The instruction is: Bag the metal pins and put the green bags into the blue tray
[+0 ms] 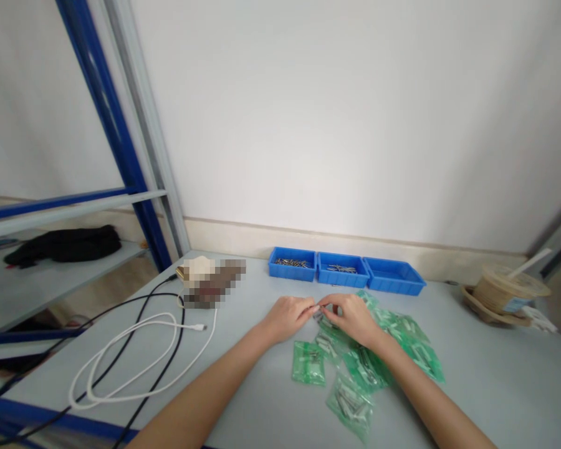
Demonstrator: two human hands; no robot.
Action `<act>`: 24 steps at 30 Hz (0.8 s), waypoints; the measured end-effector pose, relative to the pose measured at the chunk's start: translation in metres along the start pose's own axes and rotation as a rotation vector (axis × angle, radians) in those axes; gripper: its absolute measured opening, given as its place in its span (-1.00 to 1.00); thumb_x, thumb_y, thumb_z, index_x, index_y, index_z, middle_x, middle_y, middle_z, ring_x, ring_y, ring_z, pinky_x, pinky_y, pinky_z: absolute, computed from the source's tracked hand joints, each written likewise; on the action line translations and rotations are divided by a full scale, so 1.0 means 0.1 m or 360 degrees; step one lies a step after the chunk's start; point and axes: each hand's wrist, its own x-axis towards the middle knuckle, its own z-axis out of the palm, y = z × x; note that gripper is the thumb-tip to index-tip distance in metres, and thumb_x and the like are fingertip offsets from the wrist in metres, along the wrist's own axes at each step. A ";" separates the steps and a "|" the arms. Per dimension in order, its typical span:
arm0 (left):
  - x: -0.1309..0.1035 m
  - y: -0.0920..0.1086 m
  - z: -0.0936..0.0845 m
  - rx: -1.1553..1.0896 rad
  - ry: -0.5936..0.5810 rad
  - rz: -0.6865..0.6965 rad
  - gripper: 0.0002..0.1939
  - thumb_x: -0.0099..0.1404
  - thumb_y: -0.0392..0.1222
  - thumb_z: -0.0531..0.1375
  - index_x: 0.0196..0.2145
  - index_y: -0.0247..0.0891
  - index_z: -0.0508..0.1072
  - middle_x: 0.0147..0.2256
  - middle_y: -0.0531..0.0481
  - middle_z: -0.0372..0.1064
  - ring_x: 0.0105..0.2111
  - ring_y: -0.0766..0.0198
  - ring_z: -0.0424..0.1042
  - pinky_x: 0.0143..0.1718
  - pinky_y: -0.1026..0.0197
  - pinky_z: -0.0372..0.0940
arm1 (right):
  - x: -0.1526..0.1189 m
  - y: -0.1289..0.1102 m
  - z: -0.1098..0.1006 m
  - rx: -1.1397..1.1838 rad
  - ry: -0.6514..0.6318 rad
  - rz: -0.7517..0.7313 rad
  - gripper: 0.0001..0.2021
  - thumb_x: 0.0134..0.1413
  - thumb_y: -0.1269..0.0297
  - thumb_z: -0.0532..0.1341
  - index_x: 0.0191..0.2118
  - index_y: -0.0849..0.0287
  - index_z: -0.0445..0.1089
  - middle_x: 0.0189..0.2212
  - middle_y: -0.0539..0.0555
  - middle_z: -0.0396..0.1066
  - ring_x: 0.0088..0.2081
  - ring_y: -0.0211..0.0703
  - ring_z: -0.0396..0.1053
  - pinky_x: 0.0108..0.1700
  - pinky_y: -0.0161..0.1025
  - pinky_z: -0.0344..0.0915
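My left hand (288,316) and my right hand (354,317) meet fingertip to fingertip above the table. Both have their fingers pinched together; whatever lies between them is too small to make out. Under and beside my right hand spreads a pile of green plastic bags (414,340) with pale and metallic small parts inside. One green bag (308,363) lies apart, to the left of the pile. Another bag (350,402) rests closest to me. Beyond the hands stand three blue bins in a row: the left bin (292,272) contains brass-coloured screw-like pieces, the middle bin (341,279) thin silvery pieces.
The right blue bin (395,285) ends the row by the wall. A white cable (144,396) and a black cable (180,340) coil on the left, near a blurred-out object (215,287). A lidded tub (502,290) stands far right. Blue shelving (107,125) rises at left.
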 end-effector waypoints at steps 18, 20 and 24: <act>0.04 0.03 -0.02 -0.0213 0.0041 -0.0235 -0.66 0.33 -0.12 -0.07 -0.49 -0.26 0.35 -0.62 0.09 0.26 -0.57 0.35 0.26 -0.49 0.35 0.04 | -0.03 -0.08 -0.01 -0.0161 0.0050 -0.0094 -0.81 0.11 0.22 0.08 -0.24 0.12 0.39 -0.36 0.02 0.46 -0.35 -0.21 0.38 -0.31 -0.32 0.16; 0.04 0.03 -0.01 -0.0288 0.0007 -0.0269 -0.64 0.33 -0.12 -0.07 -0.52 -0.26 0.34 -0.65 0.10 0.25 -0.58 0.35 0.26 -0.48 0.36 0.07 | -0.03 -0.08 -0.01 -0.0159 0.0048 -0.0075 -0.81 0.09 0.23 0.10 -0.23 0.12 0.40 -0.38 0.02 0.46 -0.34 -0.19 0.38 -0.31 -0.32 0.17; 0.04 0.01 0.02 -0.0390 0.0001 -0.0283 -0.62 0.35 -0.04 -0.12 -0.45 -0.26 0.34 -0.64 0.13 0.28 -0.57 0.36 0.29 -0.44 0.36 0.10 | -0.03 -0.09 -0.01 -0.0117 0.0033 -0.0039 -0.79 0.10 0.27 0.08 -0.22 0.12 0.43 -0.40 0.03 0.48 -0.39 -0.20 0.39 -0.31 -0.31 0.18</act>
